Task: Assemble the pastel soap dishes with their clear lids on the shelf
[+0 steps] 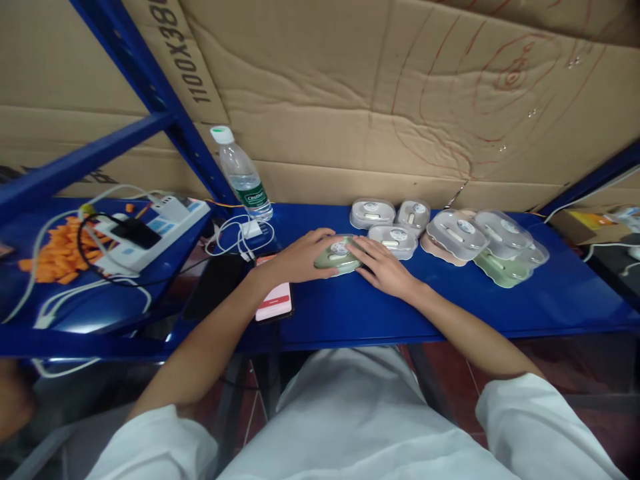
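A small green container with a clear lid and a round sticker [336, 259] rests on the blue shelf between my two hands. My left hand [303, 257] curves round its left side, thumb at the near edge and fingers at the far edge. From the right, my right hand [384, 267] holds it with fingers laid over the lid and its right end. Just behind my right hand sits a grey container with a clear lid [393, 241], apart from the one I hold. Under my left wrist, a phone with a lit pink screen [275, 303] is partly covered.
More lidded containers [457, 233] in grey, beige and green stand to the right, some stacked. A water bottle [244, 177], white cable [220, 240], dark phone [213, 287], power strip [150, 233] and orange pieces [60, 253] lie left. Cardboard [320, 93] walls the back.
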`<state>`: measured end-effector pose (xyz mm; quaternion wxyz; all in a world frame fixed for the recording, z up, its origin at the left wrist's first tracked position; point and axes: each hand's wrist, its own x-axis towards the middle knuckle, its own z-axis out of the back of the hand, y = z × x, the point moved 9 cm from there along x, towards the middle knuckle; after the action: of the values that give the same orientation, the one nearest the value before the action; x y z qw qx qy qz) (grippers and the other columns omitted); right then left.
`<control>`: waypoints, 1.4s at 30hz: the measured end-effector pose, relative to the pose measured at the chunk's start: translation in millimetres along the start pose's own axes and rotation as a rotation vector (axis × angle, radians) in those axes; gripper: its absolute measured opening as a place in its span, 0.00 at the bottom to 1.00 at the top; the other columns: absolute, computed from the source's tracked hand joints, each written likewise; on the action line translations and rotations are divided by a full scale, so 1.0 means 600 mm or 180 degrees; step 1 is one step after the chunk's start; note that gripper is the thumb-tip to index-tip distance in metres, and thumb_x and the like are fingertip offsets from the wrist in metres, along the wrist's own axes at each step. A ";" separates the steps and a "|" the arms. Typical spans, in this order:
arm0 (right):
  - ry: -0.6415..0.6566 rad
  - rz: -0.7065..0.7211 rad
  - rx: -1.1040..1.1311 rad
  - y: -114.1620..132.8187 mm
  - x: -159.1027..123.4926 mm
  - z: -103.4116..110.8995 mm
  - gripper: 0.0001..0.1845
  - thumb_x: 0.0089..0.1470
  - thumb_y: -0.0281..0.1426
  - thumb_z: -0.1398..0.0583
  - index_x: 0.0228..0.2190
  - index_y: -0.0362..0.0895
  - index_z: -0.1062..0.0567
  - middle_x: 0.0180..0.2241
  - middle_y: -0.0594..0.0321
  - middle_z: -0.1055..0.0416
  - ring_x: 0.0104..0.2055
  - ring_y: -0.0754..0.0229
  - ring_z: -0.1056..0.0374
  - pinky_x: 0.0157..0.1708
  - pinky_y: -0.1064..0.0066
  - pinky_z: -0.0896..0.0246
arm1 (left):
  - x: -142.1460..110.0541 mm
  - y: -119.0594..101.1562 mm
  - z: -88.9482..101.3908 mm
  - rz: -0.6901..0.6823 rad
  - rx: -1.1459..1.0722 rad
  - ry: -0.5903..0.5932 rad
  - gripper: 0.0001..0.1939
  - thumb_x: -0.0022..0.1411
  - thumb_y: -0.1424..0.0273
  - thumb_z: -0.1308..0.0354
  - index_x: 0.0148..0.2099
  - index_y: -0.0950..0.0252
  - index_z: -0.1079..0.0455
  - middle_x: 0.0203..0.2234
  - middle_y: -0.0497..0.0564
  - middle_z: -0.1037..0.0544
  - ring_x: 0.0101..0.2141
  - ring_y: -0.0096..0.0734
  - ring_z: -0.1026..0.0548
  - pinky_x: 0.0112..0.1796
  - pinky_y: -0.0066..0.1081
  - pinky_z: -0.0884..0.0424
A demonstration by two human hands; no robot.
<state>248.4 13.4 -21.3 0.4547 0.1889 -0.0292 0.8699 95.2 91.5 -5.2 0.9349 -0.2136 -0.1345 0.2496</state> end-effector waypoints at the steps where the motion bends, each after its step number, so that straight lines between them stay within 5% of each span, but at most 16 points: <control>1: -0.0002 -0.0028 0.0004 -0.001 0.000 -0.001 0.38 0.74 0.34 0.45 0.78 0.53 0.51 0.76 0.52 0.45 0.78 0.44 0.47 0.73 0.42 0.43 | 0.000 0.001 -0.004 0.0006 0.0101 -0.0010 0.41 0.66 0.52 0.34 0.76 0.53 0.41 0.70 0.59 0.35 0.68 0.54 0.33 0.68 0.50 0.35; 8: 0.0083 -0.0286 -0.0356 -0.003 0.002 -0.006 0.34 0.75 0.34 0.48 0.77 0.51 0.47 0.77 0.51 0.46 0.77 0.42 0.45 0.76 0.30 0.68 | 0.001 0.003 -0.022 0.0157 0.0408 -0.0008 0.44 0.69 0.47 0.39 0.79 0.55 0.48 0.74 0.63 0.41 0.70 0.61 0.36 0.67 0.56 0.36; 18: 0.0089 -0.0417 -0.0226 -0.007 0.003 0.002 0.31 0.74 0.36 0.46 0.74 0.50 0.40 0.76 0.51 0.44 0.76 0.43 0.43 0.75 0.33 0.72 | 0.007 0.000 -0.024 0.0402 0.0327 -0.0170 0.45 0.63 0.47 0.34 0.76 0.50 0.44 0.63 0.59 0.31 0.61 0.57 0.26 0.58 0.50 0.27; 24: 0.0049 -0.0425 -0.0364 -0.041 -0.004 0.040 0.37 0.72 0.48 0.42 0.74 0.49 0.40 0.76 0.47 0.44 0.77 0.39 0.46 0.75 0.35 0.65 | 0.008 0.033 0.009 0.0722 0.0227 -0.0162 0.44 0.56 0.53 0.29 0.72 0.52 0.38 0.64 0.59 0.28 0.62 0.61 0.27 0.62 0.58 0.32; 28: -0.0119 -0.0718 -0.0498 -0.084 -0.018 0.067 0.37 0.71 0.50 0.41 0.73 0.48 0.37 0.74 0.45 0.41 0.76 0.36 0.45 0.72 0.36 0.57 | 0.000 0.065 0.031 0.0872 -0.0067 -0.0236 0.43 0.51 0.55 0.27 0.68 0.53 0.35 0.61 0.55 0.26 0.60 0.57 0.26 0.61 0.53 0.29; 36: 0.0201 -0.0684 -0.0491 -0.065 -0.010 0.026 0.34 0.72 0.47 0.43 0.72 0.47 0.35 0.76 0.44 0.45 0.76 0.35 0.47 0.71 0.36 0.53 | 0.001 0.044 0.010 0.1014 0.0180 -0.0285 0.42 0.58 0.54 0.32 0.71 0.54 0.39 0.66 0.58 0.31 0.65 0.59 0.31 0.64 0.55 0.33; 42: 0.0112 -0.0612 -0.0290 -0.064 -0.011 0.043 0.36 0.72 0.46 0.43 0.73 0.45 0.39 0.76 0.43 0.47 0.76 0.37 0.47 0.72 0.40 0.52 | 0.001 0.061 0.014 0.1015 0.0479 -0.0303 0.41 0.62 0.52 0.34 0.74 0.52 0.40 0.69 0.60 0.36 0.69 0.64 0.36 0.66 0.61 0.39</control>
<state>290.4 24.7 -4.5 0.5445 0.1547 -0.0424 0.8232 78.0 123.3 -14.9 0.8893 -0.1495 -0.1240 0.4140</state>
